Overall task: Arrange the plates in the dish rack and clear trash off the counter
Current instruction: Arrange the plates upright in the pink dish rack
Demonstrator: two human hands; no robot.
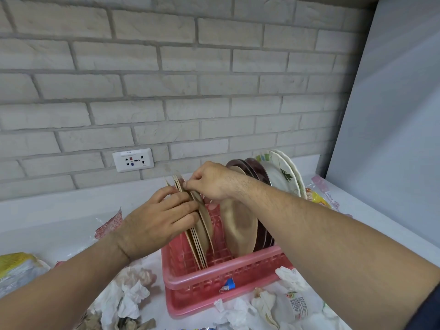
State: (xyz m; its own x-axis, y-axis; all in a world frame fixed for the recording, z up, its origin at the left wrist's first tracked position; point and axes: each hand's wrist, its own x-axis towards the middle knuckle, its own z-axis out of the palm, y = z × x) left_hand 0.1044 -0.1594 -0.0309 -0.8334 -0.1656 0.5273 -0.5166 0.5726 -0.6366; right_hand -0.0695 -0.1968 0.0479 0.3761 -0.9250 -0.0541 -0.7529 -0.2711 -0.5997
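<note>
A pink plastic dish rack [221,275] stands on the white counter. Several thin tan plates [202,225] stand on edge at its left; my left hand [157,220] grips this stack from the left side. My right hand [212,182] pinches the top rim of one of those plates. Another tan plate [240,227] leans further right, then dark maroon plates [257,170] and white floral plates [283,172] at the far end. Crumpled tissues [128,298] and wrappers lie around the rack.
A yellow packet [16,265] sits at the left edge, a red-patterned wrapper [109,222] behind my left wrist, and colourful packets [319,194] at the right by the grey panel [392,139]. A wall socket [133,160] is on the brick wall. More tissue [290,277] lies in front.
</note>
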